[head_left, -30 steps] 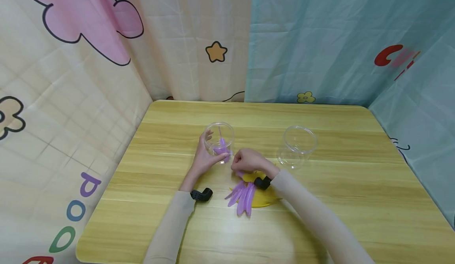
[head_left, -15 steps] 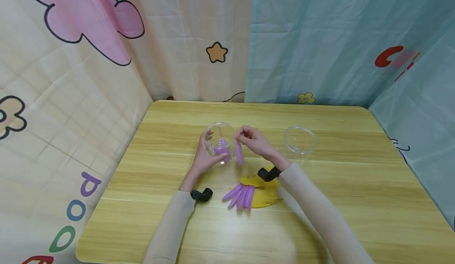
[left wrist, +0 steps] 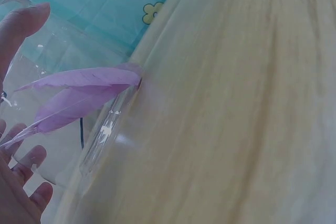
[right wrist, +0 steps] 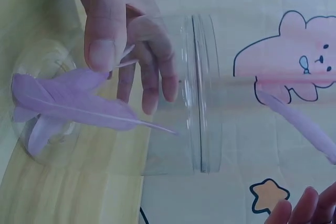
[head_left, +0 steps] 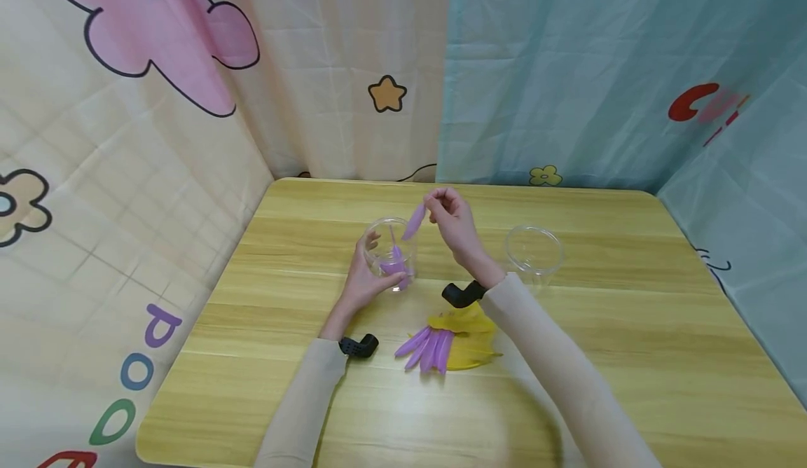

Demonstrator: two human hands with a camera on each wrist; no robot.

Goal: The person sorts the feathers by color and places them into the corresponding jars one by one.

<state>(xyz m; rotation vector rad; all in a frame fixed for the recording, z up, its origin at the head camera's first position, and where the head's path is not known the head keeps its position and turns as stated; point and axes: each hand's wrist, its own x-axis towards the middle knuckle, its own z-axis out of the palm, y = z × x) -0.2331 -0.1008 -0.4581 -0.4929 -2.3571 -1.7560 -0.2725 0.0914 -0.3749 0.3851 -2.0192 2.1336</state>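
Observation:
My left hand (head_left: 362,279) grips the side of a clear plastic jar (right wrist: 173,156), thumb at the front and fingers around the back. Several purple feathers (right wrist: 79,106) stand inside, gathered at the bottom with their quills pointing up. Above the jar's right rim, my right hand (head_left: 455,226) pinches one more purple feather (head_left: 414,221) by its upper end, and the lower tip hangs close over the opening. In the right wrist view this feather (right wrist: 302,124) shows beyond the jar's mouth.
On the table (head_left: 252,384), several purple feathers (head_left: 429,349) lie fanned beside a pile of yellow feathers (head_left: 469,349), below the right wrist. A second clear jar (head_left: 534,272) stands to the right. Printed curtains (head_left: 328,104) enclose the table's back and sides.
My right hand has risen from the feather pile with a purple feather, moving up and away past the jar, and the feather now tilts over its rim. The left hand keeps its place.

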